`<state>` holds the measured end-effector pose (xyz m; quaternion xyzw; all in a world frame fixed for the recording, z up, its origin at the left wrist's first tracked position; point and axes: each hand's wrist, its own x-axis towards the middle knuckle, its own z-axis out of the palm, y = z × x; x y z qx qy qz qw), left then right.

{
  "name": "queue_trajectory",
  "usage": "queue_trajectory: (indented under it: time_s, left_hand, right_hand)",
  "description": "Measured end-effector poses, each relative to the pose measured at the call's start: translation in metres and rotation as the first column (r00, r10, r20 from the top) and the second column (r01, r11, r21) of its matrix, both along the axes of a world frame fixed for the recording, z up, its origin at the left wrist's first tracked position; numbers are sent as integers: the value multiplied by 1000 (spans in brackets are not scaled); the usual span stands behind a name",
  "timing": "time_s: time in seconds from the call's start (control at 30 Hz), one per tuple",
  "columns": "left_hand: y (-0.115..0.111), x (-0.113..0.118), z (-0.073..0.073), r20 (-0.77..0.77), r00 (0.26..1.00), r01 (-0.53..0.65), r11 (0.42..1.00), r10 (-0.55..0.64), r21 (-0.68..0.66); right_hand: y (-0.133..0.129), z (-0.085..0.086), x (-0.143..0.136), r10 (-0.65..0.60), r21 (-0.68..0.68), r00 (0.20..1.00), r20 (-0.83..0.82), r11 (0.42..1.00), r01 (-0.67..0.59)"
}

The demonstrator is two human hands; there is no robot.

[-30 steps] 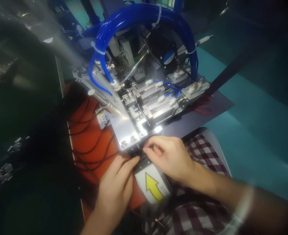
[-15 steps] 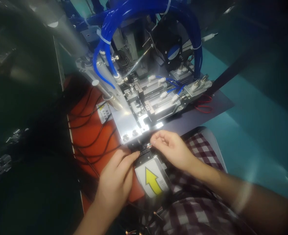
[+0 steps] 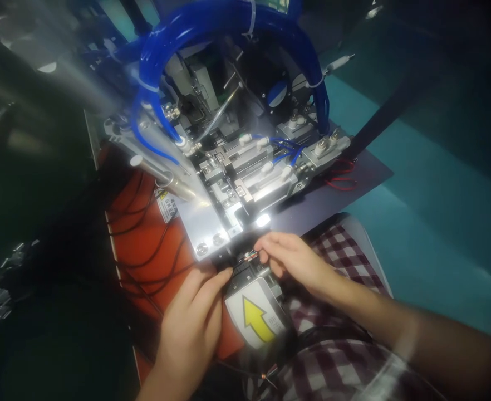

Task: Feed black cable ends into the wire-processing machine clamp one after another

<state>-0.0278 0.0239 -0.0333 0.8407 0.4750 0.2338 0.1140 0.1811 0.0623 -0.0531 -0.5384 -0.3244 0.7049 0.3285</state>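
Note:
Thin coloured wires (image 3: 251,256) lie across a small black fixture (image 3: 241,273) at the front of the machine. My right hand (image 3: 285,253) is at their right end, with thumb and forefinger pinched together; what is between the fingertips is too small to make out. On the left side of the fixture, my left hand (image 3: 197,312) rests with its fingertips at the black part, and whether it grips anything is hidden. Just below the fixture is a white label with a yellow arrow (image 3: 257,318).
A metal machine (image 3: 262,172) with pneumatic cylinders stands beyond the hands, under an arch of blue tubes (image 3: 212,22). Black cables cross an orange surface (image 3: 145,245) at the left. Red wires (image 3: 341,181) lie at the right. Checkered cloth (image 3: 337,367) covers the lap.
The view has shifted, so the machine appears further left and slightly lower. My right hand's fingers have moved slightly away from the fixture, and the coloured wires show more clearly.

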Motion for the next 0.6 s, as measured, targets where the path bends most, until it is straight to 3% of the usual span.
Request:
queue_trajectory:
  time_s: [0.13, 0.33, 0.53, 0.6]
  left_hand:
    - [0, 0, 1, -15, 1000, -17, 1000, 17, -1]
    - [-3, 0, 1, -43, 996, -73, 997, 74, 28]
    - [-8, -5, 5, -189, 979, -62, 995, 75, 73]
    - [-8, -9, 6, -227, 971, -59, 996, 72, 65]
  right_hand:
    - [-5, 3, -5, 38, 111, 999, 32, 993, -41]
    - [-2, 6, -11, 30, 71, 999, 39, 997, -33]
    - [-7, 11, -11, 60, 239, 950, 308, 961, -138]
    - [-7, 12, -10, 67, 239, 939, 339, 958, -155]
